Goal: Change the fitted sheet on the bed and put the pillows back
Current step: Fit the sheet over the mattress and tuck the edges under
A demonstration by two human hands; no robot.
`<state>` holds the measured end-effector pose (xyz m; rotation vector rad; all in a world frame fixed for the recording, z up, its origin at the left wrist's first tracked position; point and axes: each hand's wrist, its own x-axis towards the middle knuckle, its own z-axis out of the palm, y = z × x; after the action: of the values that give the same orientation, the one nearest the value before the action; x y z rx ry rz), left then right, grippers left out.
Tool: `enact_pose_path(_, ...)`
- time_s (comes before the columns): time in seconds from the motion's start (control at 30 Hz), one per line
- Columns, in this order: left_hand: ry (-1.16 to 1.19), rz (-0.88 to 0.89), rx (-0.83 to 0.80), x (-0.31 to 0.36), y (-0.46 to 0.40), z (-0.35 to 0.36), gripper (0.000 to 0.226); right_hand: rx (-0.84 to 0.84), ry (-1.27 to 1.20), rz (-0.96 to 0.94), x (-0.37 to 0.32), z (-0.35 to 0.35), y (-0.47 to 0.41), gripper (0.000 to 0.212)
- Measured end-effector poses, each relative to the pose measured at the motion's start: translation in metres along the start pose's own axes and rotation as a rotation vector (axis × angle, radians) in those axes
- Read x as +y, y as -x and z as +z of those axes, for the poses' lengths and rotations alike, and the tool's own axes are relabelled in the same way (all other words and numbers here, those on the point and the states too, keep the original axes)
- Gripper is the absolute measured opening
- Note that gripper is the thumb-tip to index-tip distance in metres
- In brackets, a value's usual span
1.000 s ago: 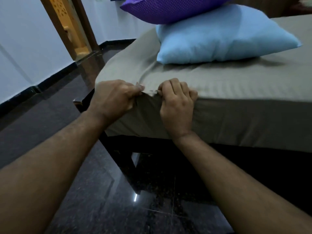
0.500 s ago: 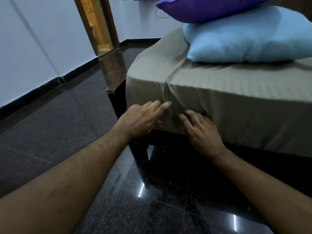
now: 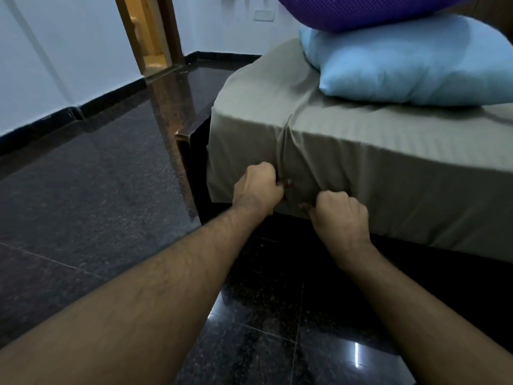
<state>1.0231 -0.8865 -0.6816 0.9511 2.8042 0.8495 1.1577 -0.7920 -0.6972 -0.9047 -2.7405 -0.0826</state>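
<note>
A: Nearest me, both forearms reach over the dark glossy floor (image 3: 83, 190). Hands?
B: Left hand (image 3: 256, 190) fisted, gripping a bunched fold of the grey fitted sheet (image 3: 388, 162) on the mattress side. Right hand (image 3: 342, 215) curled on the sheet's lower edge, just beside it.
A: & farther back?
B: Light blue pillow (image 3: 416, 65) on top of the bed, purple pillow (image 3: 361, 9) resting on it. Doorway (image 3: 147, 31) w/ wooden frame, far left.
</note>
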Motion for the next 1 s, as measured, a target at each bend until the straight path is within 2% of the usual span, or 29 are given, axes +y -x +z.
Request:
enact_pose_path(0.07,-0.036,0.011,-0.005,0.0,0.0,0.004,0.032,0.063,0.061,-0.031,0.004,0.008,-0.004,0.023)
enact_pose_path(0.2,-0.214,0.123,-0.032,-0.009,0.001,-0.011,0.032,0.128,0.094,-0.08,0.005,0.022,-0.006,0.018)
enact_pose_path(0.4,-0.463,0.289,0.068,-0.047,0.014,-0.041,0.034,0.185,-0.091,-0.224,-0.038,0.042,0.0,0.023)
enact_pose_path(0.53,-0.436,0.255,0.067,-0.045,0.013,-0.035,0.034,0.203,-0.13,-0.205,-0.039,0.05,-0.005,0.016)
enact_pose_path(0.63,-0.444,0.226,0.07,-0.04,0.006,-0.029,0.035,0.164,-0.102,-0.197,-0.031,0.051,-0.007,0.019)
enact_pose_path(0.8,-0.425,0.198,0.075,-0.032,0.006,-0.018,0.042,0.025,-0.059,-0.23,-0.005,0.054,0.019,0.006)
enact_pose_path(0.87,-0.535,0.333,0.021,-0.037,0.012,-0.011,0.049,-0.021,-0.072,-0.221,0.003,0.059,0.031,0.018)
enact_pose_path(0.93,-0.679,0.643,-0.067,-0.042,0.023,0.0,0.05,-0.023,-0.069,-0.231,0.01,0.066,0.041,0.04)
enact_pose_path(1.0,-0.672,1.005,-0.122,-0.043,0.033,0.012,0.041,-0.04,-0.023,-0.234,0.014,0.076,0.046,0.058)
